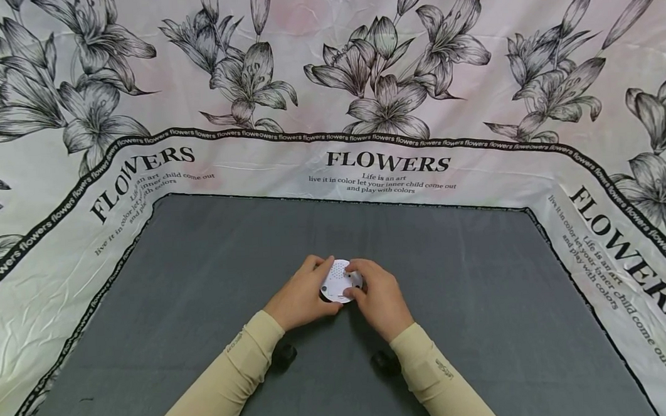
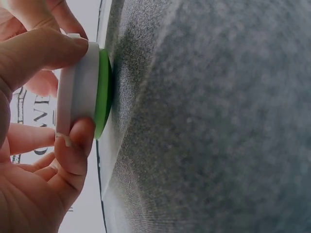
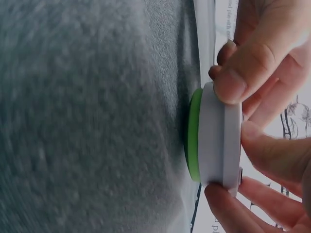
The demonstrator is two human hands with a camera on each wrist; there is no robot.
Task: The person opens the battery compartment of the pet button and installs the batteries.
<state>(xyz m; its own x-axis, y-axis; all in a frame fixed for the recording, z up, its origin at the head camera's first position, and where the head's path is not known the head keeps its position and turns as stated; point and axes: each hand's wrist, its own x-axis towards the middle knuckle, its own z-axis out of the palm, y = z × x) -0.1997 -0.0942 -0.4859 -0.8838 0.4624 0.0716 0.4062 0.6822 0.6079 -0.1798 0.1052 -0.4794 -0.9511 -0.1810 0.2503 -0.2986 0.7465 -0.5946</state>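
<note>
A round white gadget (image 1: pixel 337 285) is held between both hands. Its top face has a patch of small holes and small dark spots. From the side, in the left wrist view, a green layer (image 2: pixel 102 92) shows beneath the white body, facing the grey cloth. My left hand (image 1: pixel 304 297) grips the gadget's rim from the left, fingers on its far side and thumb on its near side. My right hand (image 1: pixel 379 293) holds it from the right, its thumb and forefinger bent over the white face. The right wrist view shows fingertips (image 3: pixel 231 87) on the white side wall.
Under the hands lies a grey cloth (image 1: pixel 458 327), with a white border (image 1: pixel 388 174) printed with flowers and lettering. A dark object (image 1: pixel 284 356) sits by the left wrist and another dark object (image 1: pixel 385 362) by the right wrist.
</note>
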